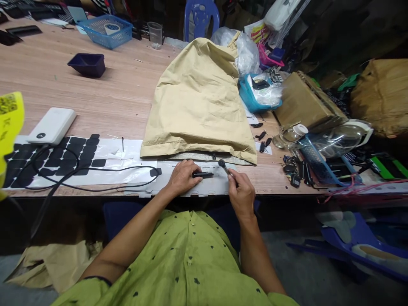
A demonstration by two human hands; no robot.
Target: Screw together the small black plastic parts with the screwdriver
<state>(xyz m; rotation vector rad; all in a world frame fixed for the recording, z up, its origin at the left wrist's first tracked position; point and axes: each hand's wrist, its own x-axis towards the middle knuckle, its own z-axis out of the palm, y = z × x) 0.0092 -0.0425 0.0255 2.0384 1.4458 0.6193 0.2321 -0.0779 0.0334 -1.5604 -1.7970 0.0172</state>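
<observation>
My left hand (182,177) rests near the table's front edge, its fingers pinched on a slim black bar-shaped part (202,174) that lies on a white sheet (191,182). My right hand (239,192) is closed round a thin tool with a dark round tip (222,163), and the tip points at the right end of the black part. Just beyond both hands lies a large tan cloth bag (199,100).
A white sheet with several black square pads (54,159), a black cable (95,172) and a white power bank (52,125) lie to the left. Small black parts (263,142), a blue basket (314,163) and clutter crowd the right. A dark blue tray (87,64) stands farther back.
</observation>
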